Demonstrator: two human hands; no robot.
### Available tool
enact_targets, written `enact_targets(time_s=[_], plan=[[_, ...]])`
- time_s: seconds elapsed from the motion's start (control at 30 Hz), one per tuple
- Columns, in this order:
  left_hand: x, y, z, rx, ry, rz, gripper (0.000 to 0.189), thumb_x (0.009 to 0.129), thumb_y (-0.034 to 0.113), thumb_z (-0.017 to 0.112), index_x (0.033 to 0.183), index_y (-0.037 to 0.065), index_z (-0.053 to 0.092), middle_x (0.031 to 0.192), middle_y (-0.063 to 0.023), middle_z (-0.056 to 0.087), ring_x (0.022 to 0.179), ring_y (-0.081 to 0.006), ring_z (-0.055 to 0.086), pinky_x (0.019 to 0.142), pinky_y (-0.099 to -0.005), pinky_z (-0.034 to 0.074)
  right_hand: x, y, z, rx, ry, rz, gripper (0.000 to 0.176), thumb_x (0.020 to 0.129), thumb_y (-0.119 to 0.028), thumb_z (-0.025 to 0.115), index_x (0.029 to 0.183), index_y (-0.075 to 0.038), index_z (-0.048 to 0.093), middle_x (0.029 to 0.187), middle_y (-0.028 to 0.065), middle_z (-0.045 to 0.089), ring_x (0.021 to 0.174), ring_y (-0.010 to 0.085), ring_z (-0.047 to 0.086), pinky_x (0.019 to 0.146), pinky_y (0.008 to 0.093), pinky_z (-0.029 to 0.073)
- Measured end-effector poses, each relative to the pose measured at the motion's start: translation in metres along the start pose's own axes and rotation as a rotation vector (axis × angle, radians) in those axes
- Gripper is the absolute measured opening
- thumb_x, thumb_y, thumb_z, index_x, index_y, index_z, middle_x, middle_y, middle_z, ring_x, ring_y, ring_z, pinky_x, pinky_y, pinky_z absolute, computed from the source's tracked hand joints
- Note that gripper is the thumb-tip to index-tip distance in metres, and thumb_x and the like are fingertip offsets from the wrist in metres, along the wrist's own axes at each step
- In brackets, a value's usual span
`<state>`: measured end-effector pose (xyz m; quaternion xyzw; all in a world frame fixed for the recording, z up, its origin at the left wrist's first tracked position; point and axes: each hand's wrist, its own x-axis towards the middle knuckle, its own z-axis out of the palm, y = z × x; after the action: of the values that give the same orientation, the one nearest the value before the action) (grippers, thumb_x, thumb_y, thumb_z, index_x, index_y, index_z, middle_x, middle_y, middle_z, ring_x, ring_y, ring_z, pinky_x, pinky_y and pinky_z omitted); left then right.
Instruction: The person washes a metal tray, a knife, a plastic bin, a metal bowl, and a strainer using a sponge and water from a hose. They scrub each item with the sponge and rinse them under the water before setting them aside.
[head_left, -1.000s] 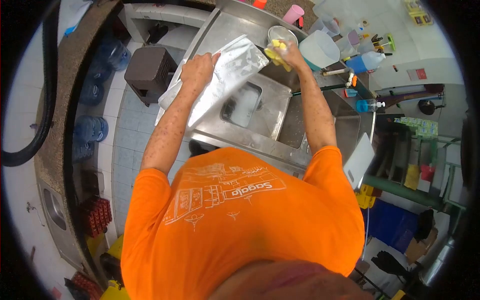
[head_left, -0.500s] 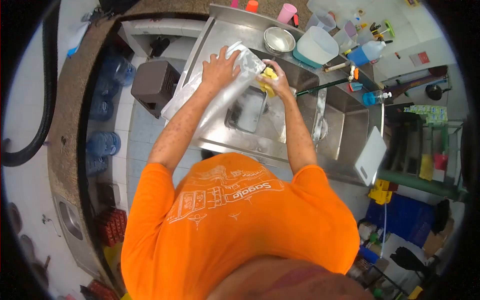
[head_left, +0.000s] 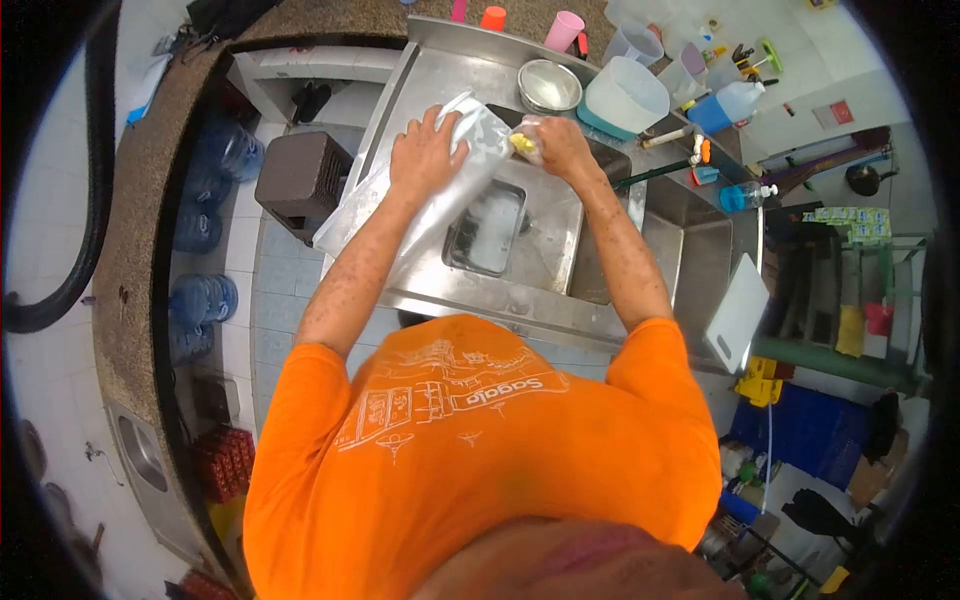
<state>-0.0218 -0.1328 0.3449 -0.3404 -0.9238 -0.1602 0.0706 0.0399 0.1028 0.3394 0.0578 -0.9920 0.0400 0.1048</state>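
Your left hand (head_left: 427,155) has fingers splayed on that glossy white sheet (head_left: 445,190), slanting lengthwise over the sink (head_left: 480,303)'s left side; your right hand (head_left: 560,145), gripping a yellow sponge (head_left: 522,143), is pretty much at its far end.

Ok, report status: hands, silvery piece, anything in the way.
Left hand spread on the silvery piece. Right hand gripping yellow sponge, close by the piece's end. Metal bowl just beyond, apart from the piece.

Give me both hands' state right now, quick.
Left hand: open, fingers spread on the shiny sheet.
Right hand: closed, holding a yellow sponge or cloth.
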Motion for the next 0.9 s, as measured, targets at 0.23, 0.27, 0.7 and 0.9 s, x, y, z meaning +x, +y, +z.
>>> enact_targets(time_s=[0.23,0.27,0.7,0.9], plan=[[-0.001,-0.003,0.001,-0.022,-0.002,-0.014,0.045,0.084,0.034,0.052,0.126,0.017,0.045,0.130,-0.0112,0.043,0.105,-0.0302,0.052,0.084,-0.0437,0.045,0.026,0.018,-0.011,0.272,0.049,0.033,0.029,0.071,-0.025,0.069,0.094,-0.007,0.067,0.085,0.0171,0.065,0.078,0.0345,0.062,0.071,0.0394,0.049],[-0.001,-0.003,0.001,-0.024,0.000,-0.020,0.045,0.084,0.034,0.052,0.126,0.017,0.045,0.130,-0.0112,0.043,0.105,-0.0302,0.052,0.084,-0.0437,0.045,0.028,0.021,-0.013,0.414,-0.031,0.058,0.031,0.070,-0.024,0.069,0.096,-0.007,0.066,0.087,0.0184,0.065,0.081,0.0356,0.062,0.073,0.0390,0.049],[0.003,-0.006,0.005,-0.024,0.036,-0.003,0.043,0.084,0.034,0.052,0.123,0.017,0.047,0.127,-0.0114,0.045,0.102,-0.0300,0.053,0.080,-0.0443,0.047,0.009,-0.017,-0.034,-0.085,-0.171,-0.051,0.030,0.072,-0.034,0.070,0.091,-0.010,0.067,0.082,0.0147,0.064,0.081,0.0329,0.062,0.068,0.0440,0.049],[0.004,-0.008,0.011,-0.016,0.084,0.016,0.041,0.084,0.035,0.051,0.120,0.016,0.047,0.124,-0.0100,0.046,0.099,-0.0288,0.054,0.077,-0.0444,0.046,0.019,-0.022,-0.043,-0.069,-0.172,-0.128,0.010,0.076,-0.011,0.057,0.084,-0.008,0.063,0.081,0.0157,0.064,0.078,0.0340,0.062,0.068,0.0425,0.050]])
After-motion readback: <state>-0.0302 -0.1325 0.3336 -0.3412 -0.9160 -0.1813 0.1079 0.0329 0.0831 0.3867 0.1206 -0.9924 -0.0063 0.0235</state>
